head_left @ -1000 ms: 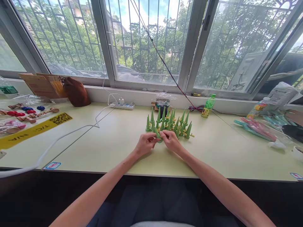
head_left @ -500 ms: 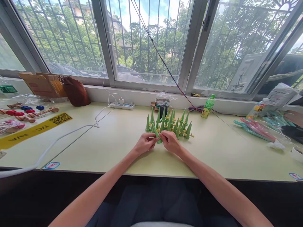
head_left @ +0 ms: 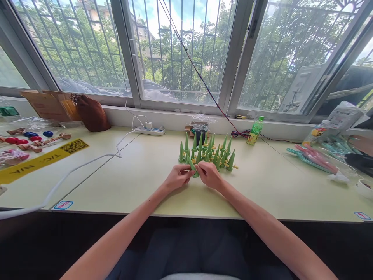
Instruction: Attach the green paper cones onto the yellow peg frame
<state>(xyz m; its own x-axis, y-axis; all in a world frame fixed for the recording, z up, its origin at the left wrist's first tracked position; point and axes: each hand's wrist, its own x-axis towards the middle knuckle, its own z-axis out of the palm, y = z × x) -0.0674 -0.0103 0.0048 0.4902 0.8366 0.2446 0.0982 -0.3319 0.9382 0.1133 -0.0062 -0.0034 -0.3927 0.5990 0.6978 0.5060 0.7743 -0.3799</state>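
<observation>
My left hand (head_left: 177, 177) is closed around the lower part of a green, cone-shaped watering spike (head_left: 190, 163), its tip tilted up and slightly left. Against the right side of that spike, my right hand (head_left: 209, 175) is closed in a pinch; the exact part between its fingers is hidden. Just beyond both hands stand several more green spikes (head_left: 231, 161), tips upward in a close group. Small yellow valve-like pieces (head_left: 235, 167) stick out from some of them.
Behind the spikes is a dark container (head_left: 200, 137). A green-capped bottle (head_left: 255, 131) stands right of it. A power strip (head_left: 150, 131) and white cable (head_left: 87, 160) lie left. Wooden toys (head_left: 35, 144) sit far left, plastic-wrapped items (head_left: 316, 158) far right.
Both hands keep the same hold on the spike, with hardly any visible movement. The whole view has shifted very slightly.
</observation>
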